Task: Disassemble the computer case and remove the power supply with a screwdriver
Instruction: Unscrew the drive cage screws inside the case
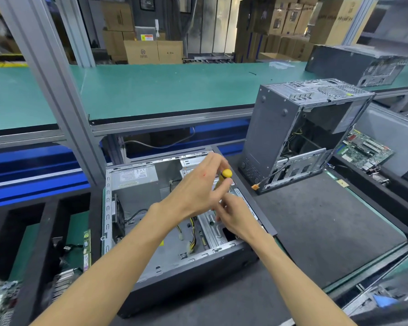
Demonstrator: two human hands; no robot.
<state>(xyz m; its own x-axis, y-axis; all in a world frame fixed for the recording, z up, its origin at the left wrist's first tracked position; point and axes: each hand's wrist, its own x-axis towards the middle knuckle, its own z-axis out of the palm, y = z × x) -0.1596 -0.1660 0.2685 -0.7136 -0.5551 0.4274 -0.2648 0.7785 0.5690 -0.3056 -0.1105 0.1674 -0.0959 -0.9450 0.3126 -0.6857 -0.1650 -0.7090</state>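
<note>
Left hand (198, 191) grasps the yellow-handled screwdriver (224, 176), right hand (236, 217) pinches near its tip; the power supply (137, 184), at the open case's (174, 274) far-left corner, looks heavy, rigid—grip its metal sides.

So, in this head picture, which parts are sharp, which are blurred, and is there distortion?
Head view: the open case and the left hand on the yellow screwdriver are fairly sharp; the second case too. The cardboard boxes and the frame edges smear. The aluminium post leans, a wide-angle effect. Lighting is even and soft, without strong glare.
</note>
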